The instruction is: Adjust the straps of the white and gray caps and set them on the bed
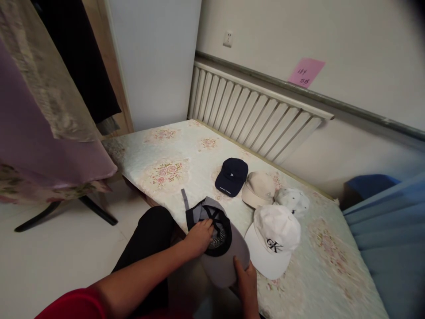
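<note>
A grey baseball cap (227,268) is turned over, its dark inside facing up, just above my lap by the bed's edge. My left hand (199,237) reaches into the crown, its fingers curled together against the lining; the fingertips are partly hidden. On the brim, my right hand (246,281) is closed, thumb on the underside that faces me. The cap's loose back strap (185,199) sticks out. Beside it on the bed lie a white cap (277,230) with black letters, a navy cap (232,175), a beige cap (259,189) and a pale patterned cap (294,201).
The bed (199,166) has a floral cover. A radiator (245,110) and wall run behind it. At the right hangs a blue curtain (392,226); at the left, clothes (43,106) hang above a black stand leg (98,210). A pale cabinet (156,62) stands at the back.
</note>
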Demonstrator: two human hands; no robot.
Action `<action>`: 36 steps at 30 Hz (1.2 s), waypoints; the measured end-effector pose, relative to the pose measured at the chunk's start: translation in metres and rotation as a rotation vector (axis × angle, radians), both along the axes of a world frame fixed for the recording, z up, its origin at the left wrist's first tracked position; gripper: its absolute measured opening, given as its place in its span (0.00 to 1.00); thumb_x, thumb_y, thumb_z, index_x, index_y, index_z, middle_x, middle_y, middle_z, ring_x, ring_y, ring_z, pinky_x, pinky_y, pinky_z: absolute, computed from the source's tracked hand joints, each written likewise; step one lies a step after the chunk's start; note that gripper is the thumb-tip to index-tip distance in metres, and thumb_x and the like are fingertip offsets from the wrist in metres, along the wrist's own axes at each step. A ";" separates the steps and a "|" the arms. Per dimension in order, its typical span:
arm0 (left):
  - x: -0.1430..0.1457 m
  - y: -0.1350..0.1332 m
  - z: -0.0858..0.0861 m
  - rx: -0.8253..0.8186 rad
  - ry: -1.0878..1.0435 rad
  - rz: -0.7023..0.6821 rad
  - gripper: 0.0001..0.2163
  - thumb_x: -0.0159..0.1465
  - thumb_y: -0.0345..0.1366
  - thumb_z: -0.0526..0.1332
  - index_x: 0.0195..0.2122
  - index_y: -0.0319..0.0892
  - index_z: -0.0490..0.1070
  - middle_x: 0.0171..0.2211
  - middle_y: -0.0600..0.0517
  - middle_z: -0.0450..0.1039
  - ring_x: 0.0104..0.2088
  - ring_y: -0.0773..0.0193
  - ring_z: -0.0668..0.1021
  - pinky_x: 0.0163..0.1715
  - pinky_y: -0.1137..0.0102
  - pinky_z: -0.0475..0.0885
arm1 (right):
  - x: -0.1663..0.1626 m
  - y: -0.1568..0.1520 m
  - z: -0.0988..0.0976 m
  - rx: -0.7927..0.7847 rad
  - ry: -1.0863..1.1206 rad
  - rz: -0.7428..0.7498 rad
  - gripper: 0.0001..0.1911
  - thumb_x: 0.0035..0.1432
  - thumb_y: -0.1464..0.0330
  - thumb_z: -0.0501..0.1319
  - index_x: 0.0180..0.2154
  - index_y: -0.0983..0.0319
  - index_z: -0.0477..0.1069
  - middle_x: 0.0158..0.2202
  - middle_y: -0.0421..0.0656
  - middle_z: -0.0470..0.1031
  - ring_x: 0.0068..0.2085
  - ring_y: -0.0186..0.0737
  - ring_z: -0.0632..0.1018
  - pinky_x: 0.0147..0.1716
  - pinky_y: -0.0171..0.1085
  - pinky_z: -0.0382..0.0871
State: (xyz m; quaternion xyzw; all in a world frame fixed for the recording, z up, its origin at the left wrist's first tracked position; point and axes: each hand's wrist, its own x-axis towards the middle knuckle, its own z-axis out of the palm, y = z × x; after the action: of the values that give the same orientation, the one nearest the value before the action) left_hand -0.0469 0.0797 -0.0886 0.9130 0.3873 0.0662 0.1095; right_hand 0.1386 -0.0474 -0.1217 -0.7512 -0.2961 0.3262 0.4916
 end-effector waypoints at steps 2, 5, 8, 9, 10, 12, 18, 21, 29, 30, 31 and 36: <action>-0.002 0.000 -0.002 -0.006 -0.031 -0.001 0.19 0.62 0.35 0.58 0.54 0.35 0.67 0.57 0.39 0.64 0.55 0.51 0.68 0.54 0.61 0.65 | -0.001 0.000 0.003 0.019 0.014 0.002 0.30 0.43 0.51 0.64 0.43 0.65 0.75 0.37 0.49 0.81 0.44 0.54 0.78 0.43 0.45 0.72; -0.003 -0.001 -0.004 -0.014 -0.076 0.000 0.20 0.62 0.35 0.58 0.55 0.35 0.66 0.58 0.38 0.63 0.57 0.51 0.66 0.56 0.61 0.63 | -0.003 0.000 0.008 0.023 0.021 -0.001 0.29 0.43 0.51 0.65 0.41 0.65 0.76 0.36 0.49 0.81 0.43 0.54 0.78 0.42 0.46 0.72; -0.005 -0.001 -0.005 -0.038 -0.089 0.006 0.19 0.63 0.34 0.57 0.55 0.36 0.66 0.59 0.39 0.63 0.58 0.53 0.66 0.58 0.62 0.62 | -0.003 0.001 0.010 0.012 -0.006 -0.013 0.29 0.41 0.51 0.65 0.40 0.65 0.76 0.38 0.50 0.81 0.43 0.55 0.78 0.43 0.46 0.71; -0.006 -0.001 -0.005 -0.045 -0.087 0.006 0.19 0.63 0.34 0.57 0.55 0.37 0.66 0.59 0.40 0.63 0.58 0.53 0.66 0.58 0.63 0.61 | -0.003 0.001 0.010 0.010 -0.007 -0.010 0.29 0.41 0.50 0.65 0.40 0.65 0.76 0.38 0.50 0.80 0.43 0.55 0.78 0.43 0.45 0.71; -0.007 -0.001 -0.005 -0.052 -0.083 0.002 0.19 0.63 0.34 0.57 0.55 0.37 0.65 0.59 0.40 0.63 0.58 0.54 0.66 0.59 0.64 0.61 | -0.002 0.000 0.010 0.010 -0.004 -0.004 0.30 0.42 0.50 0.65 0.41 0.66 0.76 0.38 0.51 0.80 0.43 0.55 0.78 0.43 0.45 0.72; -0.008 0.000 -0.005 -0.058 -0.080 -0.007 0.19 0.63 0.34 0.57 0.55 0.36 0.65 0.59 0.41 0.63 0.59 0.55 0.66 0.60 0.65 0.59 | -0.002 0.000 0.009 0.008 0.004 0.007 0.30 0.42 0.50 0.65 0.42 0.66 0.75 0.38 0.51 0.81 0.43 0.55 0.78 0.42 0.45 0.72; -0.010 0.000 -0.011 -0.062 -0.100 -0.017 0.19 0.63 0.33 0.56 0.56 0.34 0.65 0.60 0.39 0.62 0.61 0.53 0.63 0.61 0.63 0.58 | -0.003 0.000 0.008 0.058 -0.015 -0.001 0.29 0.41 0.51 0.66 0.40 0.65 0.77 0.35 0.49 0.81 0.42 0.54 0.79 0.43 0.46 0.72; -0.011 0.000 -0.015 -0.066 -0.128 -0.028 0.20 0.63 0.32 0.55 0.56 0.32 0.65 0.60 0.38 0.61 0.62 0.53 0.62 0.62 0.63 0.57 | -0.003 0.000 0.007 0.071 -0.016 0.000 0.28 0.42 0.51 0.65 0.40 0.65 0.77 0.36 0.49 0.81 0.43 0.54 0.78 0.43 0.46 0.72; -0.015 -0.001 -0.015 -0.101 -0.154 -0.002 0.21 0.63 0.34 0.56 0.58 0.36 0.63 0.64 0.40 0.56 0.63 0.53 0.60 0.62 0.63 0.56 | -0.002 0.000 0.006 0.020 -0.019 0.032 0.29 0.44 0.52 0.64 0.43 0.66 0.75 0.38 0.51 0.81 0.44 0.55 0.78 0.45 0.47 0.71; -0.015 -0.001 -0.014 -0.096 -0.150 -0.012 0.21 0.63 0.33 0.57 0.57 0.36 0.63 0.64 0.40 0.56 0.63 0.53 0.60 0.62 0.61 0.57 | -0.002 0.000 0.006 0.018 -0.021 0.027 0.29 0.44 0.52 0.65 0.43 0.66 0.75 0.38 0.51 0.80 0.45 0.55 0.78 0.45 0.47 0.71; -0.014 -0.001 -0.012 -0.090 -0.145 -0.023 0.21 0.62 0.33 0.57 0.57 0.36 0.63 0.64 0.40 0.56 0.63 0.52 0.60 0.61 0.60 0.57 | -0.002 0.000 0.006 0.020 -0.022 0.019 0.28 0.44 0.52 0.65 0.43 0.65 0.75 0.38 0.50 0.80 0.45 0.56 0.78 0.45 0.47 0.71; -0.013 0.003 -0.005 -0.072 -0.119 -0.038 0.19 0.60 0.33 0.58 0.54 0.39 0.65 0.62 0.41 0.58 0.62 0.50 0.61 0.57 0.57 0.62 | -0.002 0.000 0.006 0.021 -0.028 0.019 0.29 0.45 0.53 0.64 0.44 0.66 0.75 0.40 0.51 0.80 0.46 0.56 0.77 0.47 0.48 0.70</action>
State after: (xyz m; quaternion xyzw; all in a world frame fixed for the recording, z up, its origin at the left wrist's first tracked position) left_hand -0.0598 0.0826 -0.0938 0.9101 0.3650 0.1043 0.1662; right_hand 0.1368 -0.0474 -0.1161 -0.7476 -0.3138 0.3170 0.4921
